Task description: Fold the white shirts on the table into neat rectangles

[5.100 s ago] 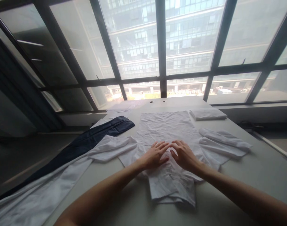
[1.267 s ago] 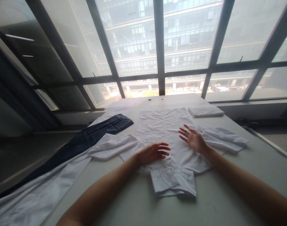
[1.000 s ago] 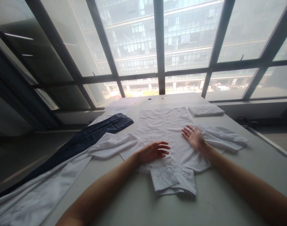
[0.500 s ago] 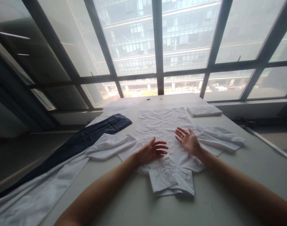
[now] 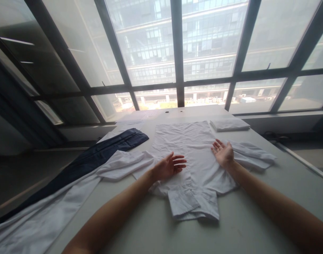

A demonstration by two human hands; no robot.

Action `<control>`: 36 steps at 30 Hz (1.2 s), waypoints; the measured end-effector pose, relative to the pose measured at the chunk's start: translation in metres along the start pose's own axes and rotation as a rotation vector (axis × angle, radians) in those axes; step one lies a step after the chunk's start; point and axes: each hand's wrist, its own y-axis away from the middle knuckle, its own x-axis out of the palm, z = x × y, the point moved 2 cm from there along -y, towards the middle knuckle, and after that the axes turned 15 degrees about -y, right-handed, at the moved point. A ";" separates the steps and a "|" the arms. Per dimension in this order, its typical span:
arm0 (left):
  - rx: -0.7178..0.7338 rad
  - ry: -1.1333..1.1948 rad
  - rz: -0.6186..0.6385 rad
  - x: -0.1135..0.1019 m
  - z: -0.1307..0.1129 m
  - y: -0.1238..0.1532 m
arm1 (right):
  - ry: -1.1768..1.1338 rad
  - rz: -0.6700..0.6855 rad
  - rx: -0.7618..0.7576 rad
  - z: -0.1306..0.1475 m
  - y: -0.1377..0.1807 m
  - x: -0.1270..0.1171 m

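Observation:
A white long-sleeved shirt (image 5: 182, 137) lies spread on the white table (image 5: 156, 225), its collar end toward me and its sleeves out to both sides. My left hand (image 5: 169, 166) is over the left half of the shirt, fingers apart and pointing right, holding nothing. On the other side, my right hand (image 5: 222, 153) is above the shirt's right edge near the right sleeve (image 5: 253, 155), palm turned up and fingers spread. Whether either hand touches the cloth, I cannot tell. The left sleeve (image 5: 129, 164) stretches toward the dark trousers.
Dark navy trousers (image 5: 111, 146) lie along the table's left side, with more white cloth (image 5: 52, 211) hanging beside them. A folded white cloth (image 5: 230, 124) rests at the back right. Tall windows (image 5: 150, 42) stand beyond the table's far edge.
My right hand has moved to the right, away from the middle of the shirt. My left hand has shifted slightly left. The garments look much the same.

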 end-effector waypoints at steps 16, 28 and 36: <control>0.391 0.317 -0.531 -0.078 -0.051 0.010 | 0.005 0.037 0.019 -0.004 0.000 0.000; -0.033 -0.337 0.218 -0.019 -0.028 0.028 | 0.009 0.024 0.039 -0.003 0.005 0.005; -0.362 -0.742 0.409 -0.030 -0.050 0.055 | 0.002 0.053 0.043 -0.002 0.007 0.006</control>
